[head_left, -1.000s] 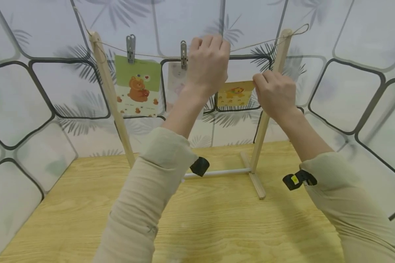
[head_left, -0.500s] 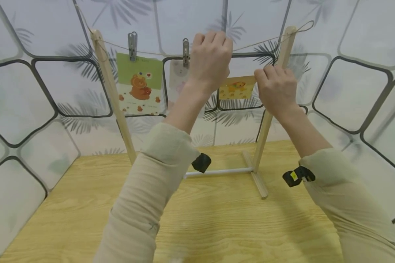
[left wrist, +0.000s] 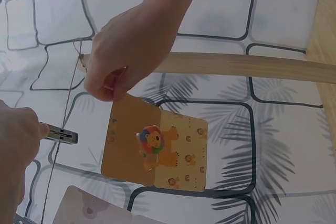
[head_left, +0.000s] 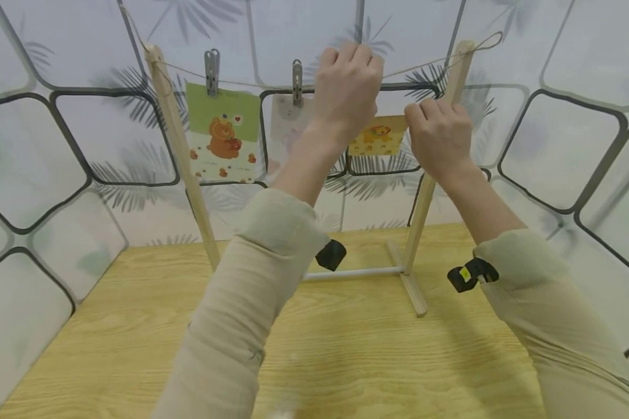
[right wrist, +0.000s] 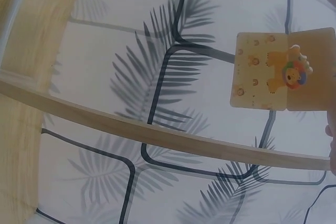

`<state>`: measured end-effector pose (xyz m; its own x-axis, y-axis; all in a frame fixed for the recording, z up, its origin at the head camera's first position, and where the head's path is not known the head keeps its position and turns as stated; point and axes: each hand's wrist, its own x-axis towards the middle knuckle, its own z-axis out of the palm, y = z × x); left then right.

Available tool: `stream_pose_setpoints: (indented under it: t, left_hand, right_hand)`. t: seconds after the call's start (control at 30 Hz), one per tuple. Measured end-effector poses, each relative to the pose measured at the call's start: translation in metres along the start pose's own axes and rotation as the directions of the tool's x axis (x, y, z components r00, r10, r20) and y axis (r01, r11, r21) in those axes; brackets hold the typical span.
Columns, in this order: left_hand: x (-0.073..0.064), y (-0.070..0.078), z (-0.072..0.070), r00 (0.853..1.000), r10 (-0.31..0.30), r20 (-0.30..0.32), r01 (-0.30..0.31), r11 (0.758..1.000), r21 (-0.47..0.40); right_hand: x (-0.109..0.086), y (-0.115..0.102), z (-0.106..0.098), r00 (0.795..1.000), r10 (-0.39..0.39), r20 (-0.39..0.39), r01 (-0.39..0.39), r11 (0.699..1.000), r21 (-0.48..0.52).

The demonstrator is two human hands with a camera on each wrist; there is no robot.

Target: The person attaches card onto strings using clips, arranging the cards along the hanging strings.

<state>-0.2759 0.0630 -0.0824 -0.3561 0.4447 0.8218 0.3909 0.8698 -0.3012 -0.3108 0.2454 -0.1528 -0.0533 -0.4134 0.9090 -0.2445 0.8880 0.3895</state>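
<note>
My left hand (head_left: 347, 87) is up at the string (head_left: 409, 68). In the left wrist view its fingers pinch a grey metal clothespin (left wrist: 64, 134), whose end lies across the string. A yellow-orange card (head_left: 380, 137) with a cartoon lion hangs from my right hand (head_left: 440, 137), which pinches it by an upper corner. The card is below the string and apart from the clothespin in the left wrist view. My left hand hides part of the card and the clothespin in the head view.
A green bear card (head_left: 224, 134) and a pale card (head_left: 285, 125) hang from clothespins (head_left: 297, 83) on the string. Wooden posts (head_left: 416, 224) hold the string at both ends. A white bar (head_left: 353, 273) joins the base on the wooden table (head_left: 356, 355). Patterned cloth stands behind.
My left hand has shifted a little to the right along the string. The lion card has risen slightly, still in my right hand, which has barely moved.
</note>
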Motion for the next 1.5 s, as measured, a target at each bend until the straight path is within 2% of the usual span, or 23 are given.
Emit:
stream_pose_setpoints:
  t: [0.2, 0.5, 0.67, 0.93, 1.17, 1.3, 1.5]
  left_hand:
    - [0.002, 0.006, -0.002, 0.999, 0.009, 0.05, -0.011, 0.999, 0.037]
    - [0.005, 0.011, -0.004, 0.999, 0.037, 0.032, -0.038, 0.999, 0.026]
    - [0.004, 0.011, -0.003, 0.998, 0.042, 0.04, -0.044, 0.999, 0.033]
    - [0.003, 0.007, -0.002, 0.998, 0.045, 0.037, -0.046, 0.999, 0.028]
    - [0.001, 0.007, -0.004, 0.996, 0.059, 0.06, -0.061, 0.997, 0.036]
    - [0.001, 0.006, -0.003, 0.996, 0.063, 0.061, -0.065, 0.997, 0.032]
    - [0.001, 0.004, -0.003, 0.994, 0.078, 0.081, -0.08, 0.996, 0.028]
  right_hand:
    - [0.006, 0.001, 0.001, 0.999, 0.015, 0.03, -0.014, 1.0, -0.024]
    - [0.016, 0.005, -0.001, 0.997, 0.083, -0.008, -0.083, 0.996, -0.041]
    - [0.019, 0.007, -0.004, 0.996, 0.088, -0.006, -0.088, 0.995, -0.04]
    - [0.024, 0.01, -0.007, 0.997, 0.07, -0.013, -0.07, 0.997, -0.023]
    - [0.022, 0.012, -0.009, 0.998, 0.024, -0.062, -0.025, 1.0, -0.008]
    - [0.023, 0.012, -0.009, 0.996, 0.024, -0.082, -0.024, 1.0, 0.005]
    - [0.025, 0.012, -0.01, 0.997, 0.019, -0.073, -0.018, 1.0, 0.017]
